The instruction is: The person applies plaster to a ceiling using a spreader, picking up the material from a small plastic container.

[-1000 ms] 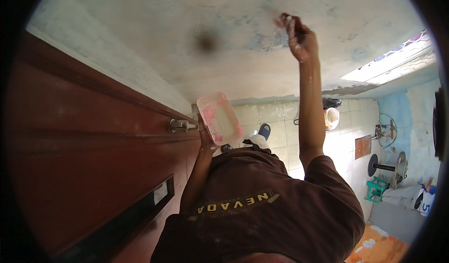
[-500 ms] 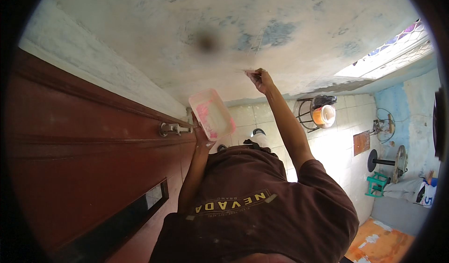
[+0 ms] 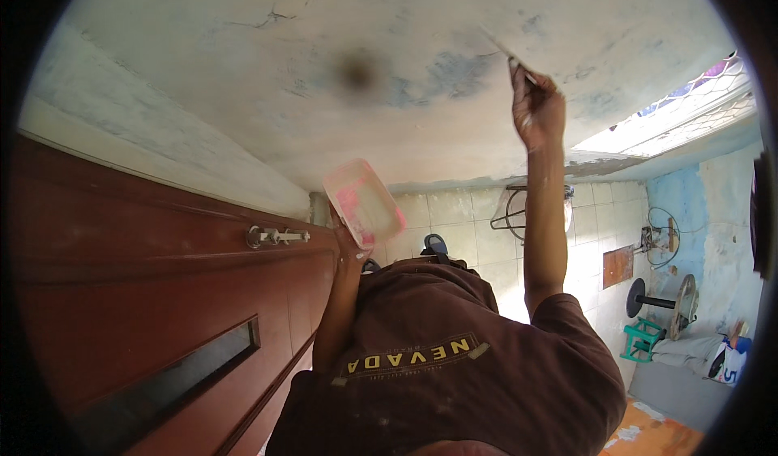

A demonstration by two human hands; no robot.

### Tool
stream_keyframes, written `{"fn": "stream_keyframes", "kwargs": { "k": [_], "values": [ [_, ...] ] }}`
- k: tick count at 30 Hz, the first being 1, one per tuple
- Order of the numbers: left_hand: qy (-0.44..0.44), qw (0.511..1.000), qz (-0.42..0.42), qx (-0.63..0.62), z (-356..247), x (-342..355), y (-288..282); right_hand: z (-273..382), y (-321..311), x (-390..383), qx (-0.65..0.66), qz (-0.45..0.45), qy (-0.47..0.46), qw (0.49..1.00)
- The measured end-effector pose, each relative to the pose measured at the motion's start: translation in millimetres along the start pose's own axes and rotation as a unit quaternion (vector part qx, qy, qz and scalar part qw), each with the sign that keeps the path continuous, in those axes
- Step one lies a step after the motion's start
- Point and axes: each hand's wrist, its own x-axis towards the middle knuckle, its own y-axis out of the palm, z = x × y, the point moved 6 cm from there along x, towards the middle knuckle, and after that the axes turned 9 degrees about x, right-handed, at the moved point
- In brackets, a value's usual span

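My right hand (image 3: pixel 539 109) is raised against the patchy, pale wall (image 3: pixel 421 136), closed around a thin flat putty knife (image 3: pixel 498 43). The blade is seen nearly edge-on, its tip at the wall beside a grey-blue patch. Lower and to the left, my left hand (image 3: pixel 353 252) grips a pink-rimmed plastic tub (image 3: pixel 387 201) from its near left side. Whitish paste lies in the tub, with pink showing through on one side. Most of the left fingers are hidden behind the tub.
A red-brown door (image 3: pixel 146 261) with a metal handle (image 3: pixel 278 236) stands close on my left. A round stool (image 3: pixel 509 213) is partly hidden behind my right forearm. At far right are a grated window (image 3: pixel 681 115), a green stool (image 3: pixel 643 340) and a black spool-like stand (image 3: pixel 660 300).
My right hand has moved up and to the right along the wall with the putty knife. My left hand still holds the tub in nearly the same place. The view has shifted slightly.
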Motion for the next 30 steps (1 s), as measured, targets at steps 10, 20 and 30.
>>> {"fn": "stream_keyframes", "kwargs": {
  "k": [10,20,30],
  "values": [
    [0.055,0.998,-0.027,-0.019,30.8,-2.5,1.5,-127.5,-276.8,-3.2,-0.289,-0.082,0.178,0.937],
    [0.075,0.996,-0.021,-0.043,54.3,0.7,-11.7,-52.6,-97.1,54.6,-0.126,-0.029,0.114,0.985],
    [0.073,0.997,-0.011,-0.032,76.0,12.3,36.5,-3.1,-48.4,-27.9,-0.229,0.008,0.026,0.973]
  ]
}}
